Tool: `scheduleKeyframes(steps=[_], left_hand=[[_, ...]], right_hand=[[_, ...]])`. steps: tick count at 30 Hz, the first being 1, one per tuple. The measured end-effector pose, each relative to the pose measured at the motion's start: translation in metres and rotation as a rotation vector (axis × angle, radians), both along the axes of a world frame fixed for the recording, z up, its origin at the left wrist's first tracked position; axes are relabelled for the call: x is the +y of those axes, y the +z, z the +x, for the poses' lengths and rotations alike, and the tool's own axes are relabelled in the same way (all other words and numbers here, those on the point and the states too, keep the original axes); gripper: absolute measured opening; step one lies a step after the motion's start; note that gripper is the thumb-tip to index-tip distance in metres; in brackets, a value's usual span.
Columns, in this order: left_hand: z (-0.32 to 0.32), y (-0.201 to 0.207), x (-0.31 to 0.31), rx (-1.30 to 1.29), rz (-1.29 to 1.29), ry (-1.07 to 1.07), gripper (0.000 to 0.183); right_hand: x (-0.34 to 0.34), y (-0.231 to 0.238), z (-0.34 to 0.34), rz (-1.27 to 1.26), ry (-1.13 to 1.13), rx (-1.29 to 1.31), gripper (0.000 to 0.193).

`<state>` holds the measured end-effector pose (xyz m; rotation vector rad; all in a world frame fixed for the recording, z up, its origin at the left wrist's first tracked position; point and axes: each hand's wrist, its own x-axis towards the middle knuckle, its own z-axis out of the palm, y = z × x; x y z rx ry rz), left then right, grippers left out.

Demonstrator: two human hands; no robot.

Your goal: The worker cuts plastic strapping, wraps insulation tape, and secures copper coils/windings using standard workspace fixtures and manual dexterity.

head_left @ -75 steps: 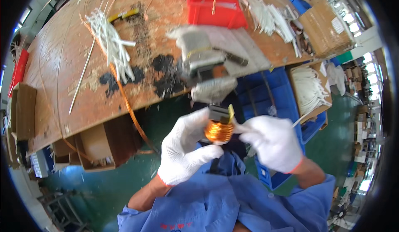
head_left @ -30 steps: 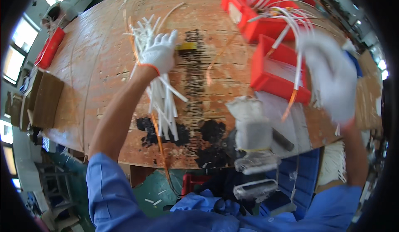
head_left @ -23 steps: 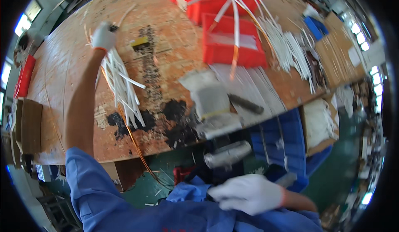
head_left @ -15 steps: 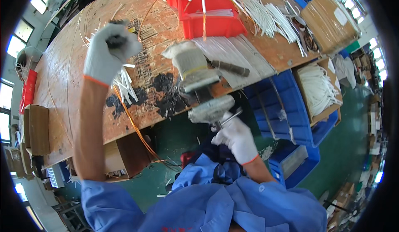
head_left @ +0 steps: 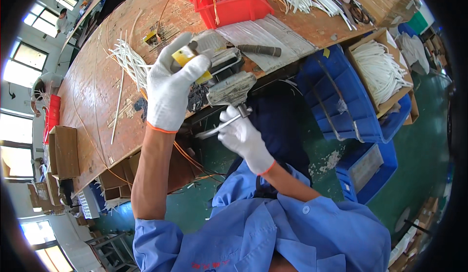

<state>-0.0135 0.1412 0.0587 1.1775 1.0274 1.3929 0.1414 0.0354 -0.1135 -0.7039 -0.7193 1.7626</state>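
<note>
A grey bench vise [head_left: 231, 89] is fixed at the table's front edge, and a metal bar handle [head_left: 228, 123] crosses its screw. My gloved right hand [head_left: 243, 139] is curled at that bar, below the front jaw. Above the vise, my gloved left hand [head_left: 168, 89] pinches a small yellow-faced piece [head_left: 184, 55] with a dark round part; its exact kind I cannot make out. The hand hides part of the vise's back jaw. A dark tape-wrapped rod [head_left: 262, 50] lies on the table behind the vise.
Red bins [head_left: 234, 6] stand at the back of the wooden table [head_left: 92, 101]. White tubes [head_left: 129, 62] lie left of my left hand. Blue crates [head_left: 336, 96] and a cardboard box of white tubes [head_left: 380, 72] are at the right. Orange wires [head_left: 187, 157] hang below the edge.
My left hand has moved right and nearer, from over the table to above the vise, its yellow-faced piece now showing. The vise handle has turned, and my right hand has shifted left with it.
</note>
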Motion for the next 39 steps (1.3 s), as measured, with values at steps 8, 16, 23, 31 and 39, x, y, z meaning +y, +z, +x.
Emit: scheduleKeyframes(steps=[8, 16, 23, 31, 39], left_hand=[[0.018, -0.014, -0.001, 0.447, 0.056, 0.044, 0.055], [0.018, -0.021, -0.001, 0.521, 0.124, 0.05, 0.052], [0.018, -0.027, -0.002, 0.574, 0.147, 0.07, 0.054], [0.015, -0.032, 0.001, 0.577, 0.138, 0.095, 0.06], [0.013, -0.03, 0.001, 0.6, 0.104, 0.066, 0.06]], right_hand=[[0.036, -0.011, 0.046, 0.229, 0.026, -0.542, 0.018], [0.03, -0.018, 0.055, 0.584, -0.344, -0.896, 0.02], [-0.028, 0.114, 0.039, 1.103, -0.066, -0.713, 0.019], [0.02, 0.018, 0.068, 0.512, 0.118, -1.421, 0.067], [0.004, 0.045, -0.007, -0.362, 0.231, 0.043, 0.053]])
